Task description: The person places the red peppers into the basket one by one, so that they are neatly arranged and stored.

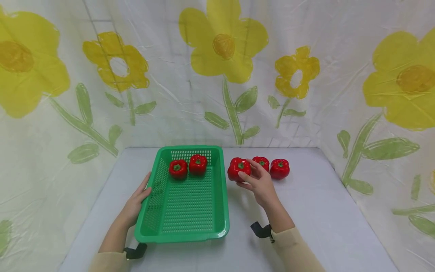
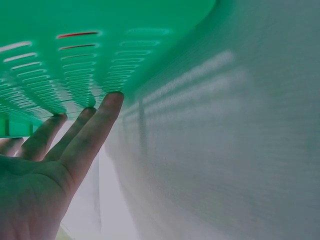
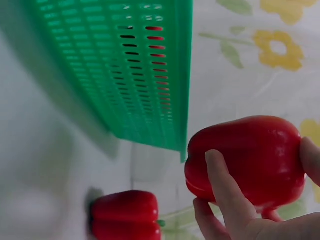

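Observation:
My right hand [image 1: 259, 185] holds a glossy red bell pepper [image 1: 239, 170] with a green stem, just right of the green plastic basket [image 1: 221, 211]. In the right wrist view, fingers and thumb are around this bell pepper [image 3: 250, 160], which is off the table beside the basket wall. My left hand [image 1: 134, 202] is at the basket's left side. Seen from the left wrist, its extended fingers [image 2: 85, 145] touch the slotted wall. Two more bell peppers, one at the left [image 1: 178, 169] and one beside it [image 1: 198, 164], sit at the basket's far end.
Behind the right hand, a red bell pepper [image 1: 261, 162] stands partly hidden on the white table [image 1: 306, 219]. Another bell pepper [image 1: 280, 169] is right of it. A white curtain [image 1: 170, 113] with painted yellow flowers borders the table at the back and sides.

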Demonstrator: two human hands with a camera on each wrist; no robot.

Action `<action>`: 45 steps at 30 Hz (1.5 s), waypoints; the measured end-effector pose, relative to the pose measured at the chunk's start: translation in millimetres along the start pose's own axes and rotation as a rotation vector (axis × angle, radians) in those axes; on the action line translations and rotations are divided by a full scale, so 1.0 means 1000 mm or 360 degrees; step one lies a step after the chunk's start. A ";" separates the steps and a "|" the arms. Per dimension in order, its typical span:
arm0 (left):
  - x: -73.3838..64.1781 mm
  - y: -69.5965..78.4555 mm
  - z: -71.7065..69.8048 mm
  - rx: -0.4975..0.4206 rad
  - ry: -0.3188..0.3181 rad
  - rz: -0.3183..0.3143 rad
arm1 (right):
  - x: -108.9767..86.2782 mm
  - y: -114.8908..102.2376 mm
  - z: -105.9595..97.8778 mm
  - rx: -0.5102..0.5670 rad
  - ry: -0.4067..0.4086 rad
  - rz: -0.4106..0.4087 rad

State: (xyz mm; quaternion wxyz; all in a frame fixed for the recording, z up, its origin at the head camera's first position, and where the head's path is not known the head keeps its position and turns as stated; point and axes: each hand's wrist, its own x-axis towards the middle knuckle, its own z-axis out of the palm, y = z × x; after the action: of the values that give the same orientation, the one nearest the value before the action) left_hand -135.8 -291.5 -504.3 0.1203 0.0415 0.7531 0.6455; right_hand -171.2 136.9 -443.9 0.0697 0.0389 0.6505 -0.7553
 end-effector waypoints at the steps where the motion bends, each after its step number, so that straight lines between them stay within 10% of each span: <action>1: 0.000 0.000 0.000 -0.0001 0.0001 -0.0002 | 0.000 -0.001 0.002 0.0001 -0.0001 -0.0012; 45: 0.001 -0.002 0.000 0.0022 0.0029 0.0020 | 0.017 -0.032 0.065 0.0096 -0.0180 -0.0107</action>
State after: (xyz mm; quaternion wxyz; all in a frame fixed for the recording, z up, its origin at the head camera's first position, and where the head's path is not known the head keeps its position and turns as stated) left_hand -136.1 -291.7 -506.7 0.1089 0.0412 0.7583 0.6415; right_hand -191.0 76.3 -405.6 0.0797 -0.0238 0.6233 -0.7775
